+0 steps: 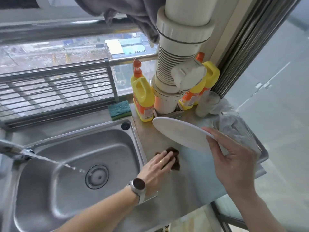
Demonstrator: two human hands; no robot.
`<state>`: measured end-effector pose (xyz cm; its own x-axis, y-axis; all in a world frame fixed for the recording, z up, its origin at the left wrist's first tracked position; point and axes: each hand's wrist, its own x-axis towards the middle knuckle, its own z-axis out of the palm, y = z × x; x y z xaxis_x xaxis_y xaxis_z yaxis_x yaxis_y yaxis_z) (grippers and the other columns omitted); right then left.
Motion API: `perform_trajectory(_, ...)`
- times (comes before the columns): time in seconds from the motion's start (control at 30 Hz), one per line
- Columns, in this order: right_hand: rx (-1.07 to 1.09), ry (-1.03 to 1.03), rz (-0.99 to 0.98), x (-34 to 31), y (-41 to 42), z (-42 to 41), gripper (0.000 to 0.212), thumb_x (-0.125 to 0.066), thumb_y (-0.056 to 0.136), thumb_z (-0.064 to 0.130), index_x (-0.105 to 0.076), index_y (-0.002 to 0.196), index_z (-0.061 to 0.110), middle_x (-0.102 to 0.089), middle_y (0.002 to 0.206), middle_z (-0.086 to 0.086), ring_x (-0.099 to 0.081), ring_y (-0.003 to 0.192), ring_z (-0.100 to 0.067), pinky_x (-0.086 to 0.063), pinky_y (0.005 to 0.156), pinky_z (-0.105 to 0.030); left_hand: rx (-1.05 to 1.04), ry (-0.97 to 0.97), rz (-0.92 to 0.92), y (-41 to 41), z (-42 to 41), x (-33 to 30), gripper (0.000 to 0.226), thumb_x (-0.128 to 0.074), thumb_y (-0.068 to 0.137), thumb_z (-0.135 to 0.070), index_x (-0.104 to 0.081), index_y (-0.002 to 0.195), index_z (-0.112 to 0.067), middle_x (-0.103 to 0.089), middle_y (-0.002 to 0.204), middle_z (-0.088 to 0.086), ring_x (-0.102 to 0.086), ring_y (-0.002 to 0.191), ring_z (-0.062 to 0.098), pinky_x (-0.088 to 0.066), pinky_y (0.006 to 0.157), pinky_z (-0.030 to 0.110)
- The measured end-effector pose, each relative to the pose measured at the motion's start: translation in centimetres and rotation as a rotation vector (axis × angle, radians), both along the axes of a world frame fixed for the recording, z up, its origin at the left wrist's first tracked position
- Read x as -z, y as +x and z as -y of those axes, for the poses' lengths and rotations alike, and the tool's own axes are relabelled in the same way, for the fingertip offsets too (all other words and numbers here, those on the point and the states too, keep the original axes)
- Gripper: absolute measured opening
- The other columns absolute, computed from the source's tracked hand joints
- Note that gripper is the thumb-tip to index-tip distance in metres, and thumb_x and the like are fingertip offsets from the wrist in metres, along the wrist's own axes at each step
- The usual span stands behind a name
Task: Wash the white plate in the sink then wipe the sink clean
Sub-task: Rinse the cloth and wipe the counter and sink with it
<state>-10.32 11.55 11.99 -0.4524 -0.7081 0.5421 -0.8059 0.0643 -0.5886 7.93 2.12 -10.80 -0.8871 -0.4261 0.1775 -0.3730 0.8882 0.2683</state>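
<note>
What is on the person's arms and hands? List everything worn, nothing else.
Both forearms are bare, with no sleeves in view and no gloves. The left hand carries a thin gold-coloured ring on one finger. The left wrist wears a wristwatch with a round dark face, a silver-toned case and a pale grey strap. The right hand shows no ring, watch or band.

Two yellow detergent bottles flank white drain pipe at back. Green sponge beside left btl. Clear glass on ledge, right.
</note>
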Motion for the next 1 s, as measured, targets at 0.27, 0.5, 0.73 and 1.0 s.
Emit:
perform_trajectory(0.27, 0.192, 0.094, 0.221, 2.2, 1.5, -1.2, 0.021, -0.068, 0.094, 0.008, -0.078, 0.111, 0.015, -0.072, 0.094, 0.018, -0.064, 0.084, 0.012, -0.045, 0.073, -0.003, 0.184, -0.041, -0.019, 0.0, -11.8, -1.1, 0.052, -0.049, 0.096, -0.024, -0.054, 0.148, -0.023, -0.046, 0.159, 0.0, -0.046, 0.145, 0.02, -0.048, 0.11, 0.035)
perform_trajectory(0.5, 0.562, 0.159, 1.144, 10.2, -2.2, 0.0, 0.025, -0.072, 0.086, 0.002, -0.073, 0.067, 0.019, -0.072, 0.065, 0.013, -0.062, 0.074, -0.022, -0.051, 0.079, -0.031, 0.109, -0.054, -0.001, -0.8, -6.4, -2.1, 0.056, -0.048, 0.084, -0.018, -0.064, 0.138, -0.019, -0.067, 0.137, 0.003, -0.062, 0.125, 0.026, -0.055, 0.102, 0.039)
perform_trajectory(0.73, 0.703, 0.024, 1.617, 13.6, -6.2, 2.5, 0.042, -0.066, 0.087, -0.013, -0.063, 0.127, -0.001, -0.065, 0.11, -0.017, -0.063, 0.095, -0.032, -0.054, 0.097, -0.05, 0.056, -0.09, 0.066, -1.4, -5.0, -1.8, 0.059, -0.042, 0.092, -0.02, -0.049, 0.15, -0.029, -0.047, 0.158, 0.005, -0.051, 0.141, 0.025, -0.049, 0.111, 0.036)
perform_trajectory(1.0, 0.64, 0.467, 0.929, 13.8, -5.7, -0.2, 0.062, -0.077, 0.081, 0.03, -0.056, 0.132, 0.002, -0.064, 0.13, -0.016, -0.063, 0.111, -0.032, -0.049, 0.095, -0.04, -0.117, -0.017, -0.007, 1.2, -6.3, -3.3, 0.055, -0.071, 0.092, -0.034, -0.056, 0.144, -0.025, -0.064, 0.139, 0.006, -0.064, 0.123, 0.023, -0.058, 0.094, 0.034)
